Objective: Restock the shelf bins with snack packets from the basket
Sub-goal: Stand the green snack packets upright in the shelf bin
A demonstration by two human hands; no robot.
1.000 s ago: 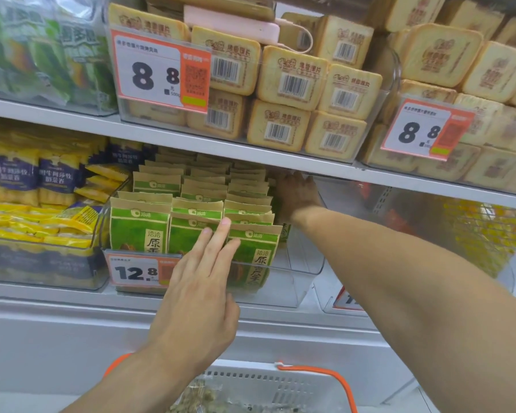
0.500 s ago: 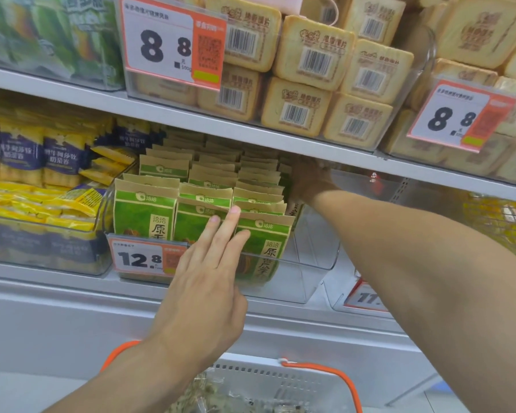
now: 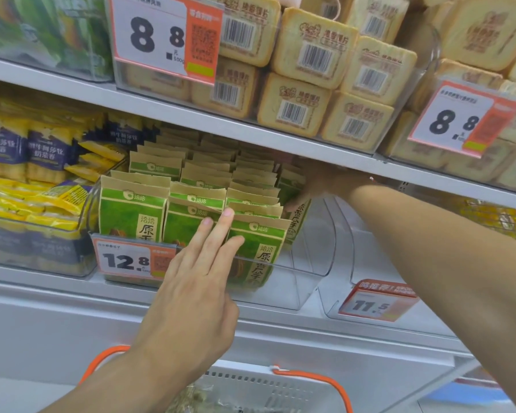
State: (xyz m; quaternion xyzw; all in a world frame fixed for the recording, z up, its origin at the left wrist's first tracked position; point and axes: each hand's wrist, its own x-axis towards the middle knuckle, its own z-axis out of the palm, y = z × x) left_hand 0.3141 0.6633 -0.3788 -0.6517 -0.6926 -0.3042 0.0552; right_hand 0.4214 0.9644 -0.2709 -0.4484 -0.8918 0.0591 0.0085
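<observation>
Rows of green and tan snack packets (image 3: 131, 213) stand upright in a clear shelf bin (image 3: 310, 263) on the middle shelf. My left hand (image 3: 197, 281) reaches up from below, its straight fingers pressing flat against the front packets. My right hand (image 3: 322, 186) is deep in the bin's right side, in shadow under the upper shelf. Its thumb lies on the top of a tilted green packet (image 3: 298, 225), which it seems to grip. The white basket (image 3: 251, 386) with orange handles sits at the bottom edge, with packets dimly visible inside.
Tan biscuit packs (image 3: 310, 55) fill the bins above. Yellow and blue packets (image 3: 42, 180) fill the left bin. Price tags 12.8 (image 3: 125, 260) and 11.5 (image 3: 373, 302) hang in front. Another clear bin (image 3: 370, 257) stands to the right.
The view has moved closer to the shelf. My left hand stays pressed on the front packets. My right hand has shifted slightly forward at the bin's right side, where the tilted packet shows more.
</observation>
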